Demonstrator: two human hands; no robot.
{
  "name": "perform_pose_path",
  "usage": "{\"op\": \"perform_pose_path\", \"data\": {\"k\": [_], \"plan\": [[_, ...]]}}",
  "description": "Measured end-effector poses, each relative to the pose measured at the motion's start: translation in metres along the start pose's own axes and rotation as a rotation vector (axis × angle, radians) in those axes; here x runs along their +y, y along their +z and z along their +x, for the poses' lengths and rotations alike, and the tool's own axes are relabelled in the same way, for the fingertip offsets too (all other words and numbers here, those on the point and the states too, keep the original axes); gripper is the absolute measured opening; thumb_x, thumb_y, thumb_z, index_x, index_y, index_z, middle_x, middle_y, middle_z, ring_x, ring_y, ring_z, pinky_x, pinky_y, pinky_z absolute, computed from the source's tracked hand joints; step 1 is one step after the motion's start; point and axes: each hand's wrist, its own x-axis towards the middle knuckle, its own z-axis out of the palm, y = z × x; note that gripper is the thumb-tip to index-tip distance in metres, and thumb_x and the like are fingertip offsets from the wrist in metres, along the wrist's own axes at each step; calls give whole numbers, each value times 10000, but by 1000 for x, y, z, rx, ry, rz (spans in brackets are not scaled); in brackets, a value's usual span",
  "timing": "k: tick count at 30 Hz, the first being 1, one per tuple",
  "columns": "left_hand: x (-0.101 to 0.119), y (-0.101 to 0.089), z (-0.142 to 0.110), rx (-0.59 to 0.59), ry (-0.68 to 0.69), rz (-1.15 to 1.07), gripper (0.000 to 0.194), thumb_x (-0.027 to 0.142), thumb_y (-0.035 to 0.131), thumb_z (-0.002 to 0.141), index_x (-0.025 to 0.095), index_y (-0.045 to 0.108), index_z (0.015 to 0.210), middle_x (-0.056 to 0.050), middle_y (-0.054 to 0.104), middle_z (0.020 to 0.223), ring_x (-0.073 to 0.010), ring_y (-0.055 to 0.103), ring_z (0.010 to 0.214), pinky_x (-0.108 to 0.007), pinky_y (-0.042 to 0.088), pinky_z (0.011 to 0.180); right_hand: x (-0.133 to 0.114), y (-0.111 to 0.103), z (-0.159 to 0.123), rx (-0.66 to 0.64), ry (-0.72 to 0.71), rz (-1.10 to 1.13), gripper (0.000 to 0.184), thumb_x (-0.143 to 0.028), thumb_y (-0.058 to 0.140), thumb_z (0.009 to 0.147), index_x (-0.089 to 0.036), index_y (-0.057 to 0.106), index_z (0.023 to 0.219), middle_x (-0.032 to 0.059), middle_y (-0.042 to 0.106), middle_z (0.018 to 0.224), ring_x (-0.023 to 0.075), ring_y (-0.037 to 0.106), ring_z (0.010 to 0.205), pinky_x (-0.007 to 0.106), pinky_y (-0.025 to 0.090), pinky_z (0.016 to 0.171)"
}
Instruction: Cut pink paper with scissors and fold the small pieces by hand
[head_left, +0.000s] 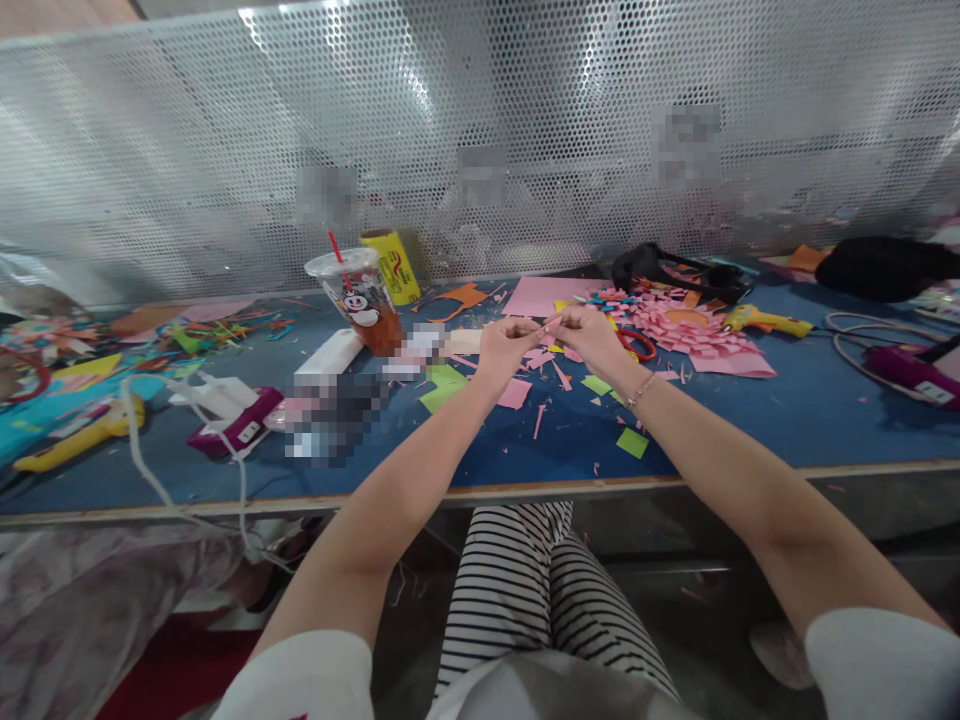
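Observation:
My left hand (509, 345) and my right hand (589, 335) meet above the middle of the blue table, fingertips pinched together. Between them is a small pink paper strip (551, 325), partly hidden by the fingers. Pink paper scraps (514, 393) and green paper pieces (632, 442) lie scattered beneath and around both hands. Red-handled scissors (637, 346) rest just right of my right hand. Beyond them sits a layered pink paper flower (679, 318) with an orange centre. A pink paper sheet (544, 295) lies behind my hands.
A plastic cup of brown drink (382, 330) with a red straw stands left, before a yellow packet (394, 268). Yellow glue guns lie at right (769, 321) and left (86, 436). Purple power strips (236, 422) trail white cables over the front edge. A perforated metal panel (555, 130) closes the back.

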Motion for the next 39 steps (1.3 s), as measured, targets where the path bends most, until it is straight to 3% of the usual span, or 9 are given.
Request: {"op": "perform_pose_path", "data": {"k": [11, 18, 28, 33, 39], "plan": [[4, -2, 0, -38, 18, 6, 259, 283, 756, 539, 135, 634, 713, 3, 625, 608, -91, 579, 576, -244, 484, 622, -1, -2, 0, 2, -28, -75, 319, -397, 721, 612, -157, 668, 816, -21, 548, 592, 89, 505, 546, 225, 408, 533], [3, -2, 1, -81, 69, 23, 215, 233, 735, 559, 137, 602, 698, 11, 615, 604, -82, 569, 564, -238, 480, 620, 0, 0, -1, -16, 31, 85, 322, -415, 738, 588, -154, 644, 751, -32, 525, 574, 79, 491, 528, 228, 413, 543], [4, -3, -2, -126, -15, 61, 191, 308, 679, 613, 147, 625, 701, 13, 599, 601, -104, 581, 578, -277, 508, 653, -5, -4, -1, 12, -94, -258, 280, -420, 638, 692, -149, 692, 733, 0, 572, 590, 98, 483, 565, 232, 360, 542], [8, -6, -3, -145, 124, 319, 138, 291, 593, 678, 158, 611, 647, 9, 586, 584, -98, 539, 555, -239, 452, 585, -1, -4, 1, 40, -55, -288, 267, -408, 655, 667, -150, 700, 717, 13, 595, 579, 109, 499, 558, 236, 356, 526], [11, -7, -1, -95, 257, 556, 93, 224, 549, 702, 175, 621, 670, 16, 590, 600, -95, 498, 558, -229, 390, 579, -4, 2, -1, 34, 37, -33, 256, -409, 709, 592, -158, 664, 616, 11, 589, 560, 103, 504, 527, 241, 410, 522]]}}
